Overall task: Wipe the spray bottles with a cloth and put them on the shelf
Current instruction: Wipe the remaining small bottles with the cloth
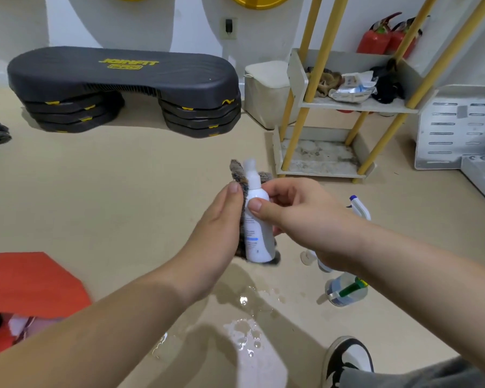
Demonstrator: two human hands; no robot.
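Gripping one cloth (237, 171), one white spray bottle (257, 242): left hand (219, 228), right hand (300, 214).

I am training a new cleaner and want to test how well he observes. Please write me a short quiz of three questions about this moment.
1. True or false: the white spray bottle stands on the shelf.
2. What does the left hand hold against the bottle? A) a cloth B) a sponge C) a paper towel
3. Fill in: the puddle lies on the ____.

Key:
1. False: the right hand pinches it in the air.
2. A.
3. floor.
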